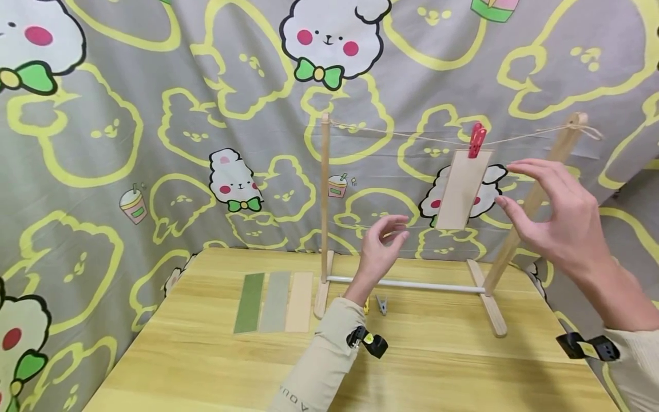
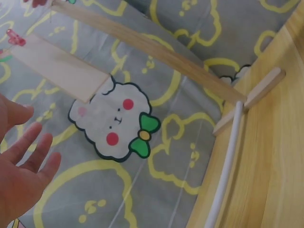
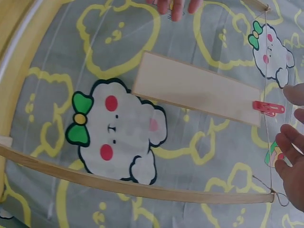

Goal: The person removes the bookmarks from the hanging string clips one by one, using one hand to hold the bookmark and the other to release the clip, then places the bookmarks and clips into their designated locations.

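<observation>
A pale beige rectangular card (image 1: 465,191) hangs slightly tilted from a string (image 1: 401,135), held at its top edge by a red clothespin (image 1: 477,141). To the right of the card, my right hand (image 1: 561,217) is raised with thumb and fingers apart and nothing between them. My left hand (image 1: 382,246) hovers lower and to the left, its fingers loosely bent and holding nothing. In the left wrist view the fingers of the left hand (image 2: 26,161) spread apart below the card. The right wrist view shows the right hand (image 3: 294,142) beside the red clothespin, apart from it.
The string spans two wooden posts, the left post (image 1: 325,200) and the right post (image 1: 535,200), joined low by a white rod (image 1: 407,284). Green (image 1: 249,303), grey (image 1: 275,302) and peach cards (image 1: 300,302) lie on the wooden table (image 1: 206,355). A grey clothespin (image 1: 381,305) and a partly hidden yellow clothespin (image 1: 366,306) lie near the rod.
</observation>
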`<state>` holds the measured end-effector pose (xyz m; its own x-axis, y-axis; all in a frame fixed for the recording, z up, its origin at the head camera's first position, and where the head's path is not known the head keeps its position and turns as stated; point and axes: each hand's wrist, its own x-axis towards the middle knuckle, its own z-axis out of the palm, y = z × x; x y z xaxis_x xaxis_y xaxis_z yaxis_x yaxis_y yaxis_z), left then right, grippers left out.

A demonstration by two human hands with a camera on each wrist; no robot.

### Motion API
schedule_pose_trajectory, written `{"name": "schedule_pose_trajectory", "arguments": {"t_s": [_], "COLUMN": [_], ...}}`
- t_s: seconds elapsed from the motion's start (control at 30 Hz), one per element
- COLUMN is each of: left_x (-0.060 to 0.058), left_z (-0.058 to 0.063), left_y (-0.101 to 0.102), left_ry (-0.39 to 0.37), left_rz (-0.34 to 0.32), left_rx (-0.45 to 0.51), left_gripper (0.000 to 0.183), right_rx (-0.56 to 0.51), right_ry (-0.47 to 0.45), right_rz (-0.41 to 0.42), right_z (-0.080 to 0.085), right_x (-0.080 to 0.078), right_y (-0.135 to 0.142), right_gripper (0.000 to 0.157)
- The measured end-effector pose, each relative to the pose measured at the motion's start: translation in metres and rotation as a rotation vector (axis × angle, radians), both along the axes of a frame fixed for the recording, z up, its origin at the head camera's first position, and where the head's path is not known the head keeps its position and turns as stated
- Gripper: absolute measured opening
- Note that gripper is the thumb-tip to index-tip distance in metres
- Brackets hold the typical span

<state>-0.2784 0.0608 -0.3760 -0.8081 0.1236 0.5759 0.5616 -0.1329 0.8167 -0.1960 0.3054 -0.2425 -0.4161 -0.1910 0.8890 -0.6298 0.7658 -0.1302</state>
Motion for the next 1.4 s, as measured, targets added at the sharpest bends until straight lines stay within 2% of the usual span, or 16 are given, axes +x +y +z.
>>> {"name": "schedule_pose_trajectory", "arguments": {"t_s": [0.17,0.4,0.63,0.93,1.27,1.4], "left_x": [-0.002,-0.005,-0.008,-0.012,-0.016,-0.018], "left_z": [0.003,0.005,0.004,0.006,0.007,0.008], "left_y": [0.006,0.017,0.025,0.039,0.057,0.062], "left_ry": [-0.013,0.006,-0.001,0.016,0.003,0.011], "left_rz": [-0.028,-0.087,-0.086,-0.134,-0.137,-0.11], "left_rx": [-0.007,-0.008,-0.024,0.043,0.052,0.056], "left_gripper": [0.029,0.034,0.037,0.034,0.033,0.032], "right_rx": [0.043,0.08,0.102,0.139,0.165,0.173], "right_ry": [0.025,0.033,0.024,-0.057,-0.169,-0.222], "right_rz": [0.029,0.019,0.014,0.0,-0.002,-0.004], "right_z": [0.015,0.027,0.036,0.048,0.062,0.066], "right_x": [-0.003,-0.013,-0.025,-0.04,-0.048,-0.053], "right_y": [-0.005,-0.003,0.0,0.003,-0.003,-0.006], "right_gripper": [0.053,0.048,0.05,0.054,0.054,0.052]}}
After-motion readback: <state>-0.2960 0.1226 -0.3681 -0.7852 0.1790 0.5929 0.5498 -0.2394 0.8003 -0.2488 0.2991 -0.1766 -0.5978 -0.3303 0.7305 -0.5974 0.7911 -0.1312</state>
